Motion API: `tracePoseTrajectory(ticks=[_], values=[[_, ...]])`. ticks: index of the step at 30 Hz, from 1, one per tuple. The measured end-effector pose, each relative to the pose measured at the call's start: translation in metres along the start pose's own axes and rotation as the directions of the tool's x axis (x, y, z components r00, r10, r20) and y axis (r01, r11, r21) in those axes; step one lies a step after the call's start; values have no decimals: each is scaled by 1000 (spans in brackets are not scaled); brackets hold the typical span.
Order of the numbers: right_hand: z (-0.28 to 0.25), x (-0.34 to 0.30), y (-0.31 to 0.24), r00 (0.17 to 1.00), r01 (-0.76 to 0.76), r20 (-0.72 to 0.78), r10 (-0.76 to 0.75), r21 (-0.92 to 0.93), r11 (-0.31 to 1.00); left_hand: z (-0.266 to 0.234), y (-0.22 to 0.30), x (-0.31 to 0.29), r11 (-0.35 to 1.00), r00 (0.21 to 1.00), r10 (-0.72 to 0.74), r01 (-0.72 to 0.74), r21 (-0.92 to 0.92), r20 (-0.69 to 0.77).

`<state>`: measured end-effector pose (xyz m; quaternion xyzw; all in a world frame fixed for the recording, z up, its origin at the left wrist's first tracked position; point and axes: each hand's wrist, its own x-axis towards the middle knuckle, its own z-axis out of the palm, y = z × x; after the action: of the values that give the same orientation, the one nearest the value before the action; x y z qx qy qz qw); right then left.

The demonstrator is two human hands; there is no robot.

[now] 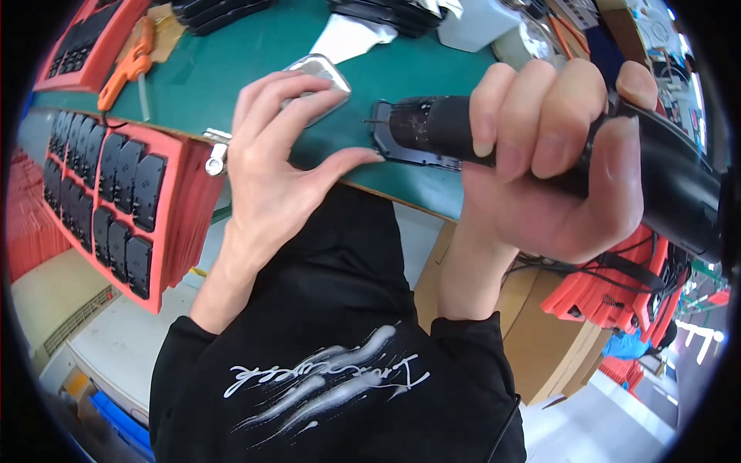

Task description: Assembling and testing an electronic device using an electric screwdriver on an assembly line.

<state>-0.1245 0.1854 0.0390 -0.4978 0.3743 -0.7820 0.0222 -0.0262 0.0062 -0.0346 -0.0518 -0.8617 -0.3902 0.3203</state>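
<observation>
My right hand is wrapped around a black electric screwdriver, held sideways with its thin bit pointing left. Beneath the tool's nose, a flat dark casing lies near the table's front edge, partly covered by the screwdriver. My left hand is spread, its fingers reaching over a small shiny metal dish. The left thumb stretches out to the casing's left end and seems to touch it. What lies in the dish, under the fingers, is hidden.
Red foam trays of black casings stand at the left, beside a metal clip. An orange-handled tool and white cloth lie on the green table. Red trays and black cables sit at the right, by a cardboard box.
</observation>
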Motion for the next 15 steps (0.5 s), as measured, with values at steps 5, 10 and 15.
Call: tracePoseTrajectory(ticks=[5,10,15], values=[[-8,-7,-25,946,-36,-321,-52,-265,963,9,2,4,997,990,33,-43,71,138],[-36,-5,-34,869,-76,-476,-137,-403,912,30,11,6,997,959,52,-67,42,277],[-41,-11,-31,872,-103,-470,-136,-448,888,45,14,5,997,956,61,-72,29,287]])
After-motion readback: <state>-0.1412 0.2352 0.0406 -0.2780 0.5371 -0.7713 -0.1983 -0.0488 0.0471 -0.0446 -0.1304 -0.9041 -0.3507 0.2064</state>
